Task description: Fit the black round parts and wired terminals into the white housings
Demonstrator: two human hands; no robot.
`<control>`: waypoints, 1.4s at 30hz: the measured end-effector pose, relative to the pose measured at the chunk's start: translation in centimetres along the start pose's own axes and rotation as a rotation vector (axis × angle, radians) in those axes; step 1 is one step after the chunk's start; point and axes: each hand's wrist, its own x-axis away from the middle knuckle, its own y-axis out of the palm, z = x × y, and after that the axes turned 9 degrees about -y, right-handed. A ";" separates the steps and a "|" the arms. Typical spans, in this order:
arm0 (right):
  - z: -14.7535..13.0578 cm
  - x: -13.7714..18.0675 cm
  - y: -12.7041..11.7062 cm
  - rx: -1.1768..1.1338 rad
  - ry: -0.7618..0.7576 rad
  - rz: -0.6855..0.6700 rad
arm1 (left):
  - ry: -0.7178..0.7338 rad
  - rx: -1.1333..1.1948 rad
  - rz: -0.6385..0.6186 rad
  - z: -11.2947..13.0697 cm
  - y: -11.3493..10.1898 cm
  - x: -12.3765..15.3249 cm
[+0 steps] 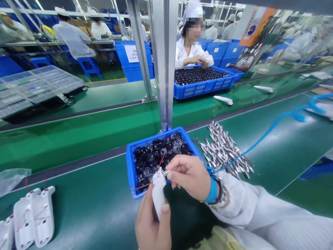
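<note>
Item: white plastic housing (158, 194), held in my left hand (153, 225), long axis running nearly straight away from me, narrow end up and overlapping the near edge of a blue tray (130, 170) of round black parts. Left fingers curl closed around its lower body. Right hand (188, 177): thumb and forefinger pinched almost shut on a slim silver piece (166, 172) at the housing's upper end, a red wire (161, 161) rising past it over the tray. Room: green conveyor belt (85, 205) stretches left of my hands to a row of white housings (33, 217). Just beyond my right hand lies a loose heap of silver cylinders (223, 151), a blue cable (273, 126) running off past it.
</note>
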 end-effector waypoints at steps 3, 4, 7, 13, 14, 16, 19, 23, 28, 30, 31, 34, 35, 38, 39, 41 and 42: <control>0.2 -0.1 0.0 0.271 -0.316 0.043 | -0.190 0.240 -0.205 0.4 0.1 0.1; 0.3 -0.2 0.0 0.333 -0.410 0.048 | -0.249 0.326 -0.258 0.5 0.2 0.1; 0.9 -0.6 0.2 0.419 -0.575 0.012 | -0.366 0.512 -0.357 0.8 0.3 0.1; 1.7 0.0 -0.2 0.549 -0.630 -0.134 | -0.419 0.584 -0.392 0.7 0.3 0.0; 1.8 -0.1 -0.6 0.554 -0.612 -0.200 | -0.418 0.597 -0.390 0.6 0.2 -0.2; 2.1 -0.8 -1.9 0.597 -0.566 -0.312 | -0.404 0.633 -0.390 0.3 0.0 -0.5; 2.8 -3.9 -4.5 0.945 -0.449 -0.328 | -0.391 0.688 -0.408 -0.3 -0.2 -1.1; 4.1 -9.0 -6.6 1.545 -0.115 -0.401 | -0.390 0.698 -0.415 -0.9 -0.3 -1.4; 5.0 -11.2 -5.7 1.641 -0.085 -0.535 | -0.374 0.681 -0.416 -1.3 -0.4 -1.4; 5.2 -11.0 -5.2 1.653 -0.099 -0.572 | -0.360 0.677 -0.426 -1.4 -0.4 -1.4; 5.2 -10.9 -5.1 1.656 -0.109 -0.583 | -0.356 0.677 -0.432 -1.4 -0.4 -1.5; 4.7 -10.6 -5.3 1.663 -0.144 -0.588 | -0.348 0.691 -0.439 -1.4 -0.4 -1.5; 4.3 -10.5 -5.5 1.664 -0.160 -0.570 | -0.340 0.698 -0.439 -1.4 -0.4 -1.4; 2.4 -9.3 -5.9 1.518 -0.250 -0.438 | -0.323 0.730 -0.455 -1.1 -0.6 -1.2; 1.6 -8.7 -6.0 1.394 -0.279 -0.390 | -0.324 0.746 -0.467 -1.0 -0.6 -1.2; 0.0 -7.0 -5.8 1.062 -0.274 -0.348 | -0.328 0.783 -0.501 -0.7 -0.8 -1.0; -0.7 -6.0 -5.6 0.875 -0.232 -0.363 | -0.325 0.798 -0.520 -0.5 -0.8 -0.9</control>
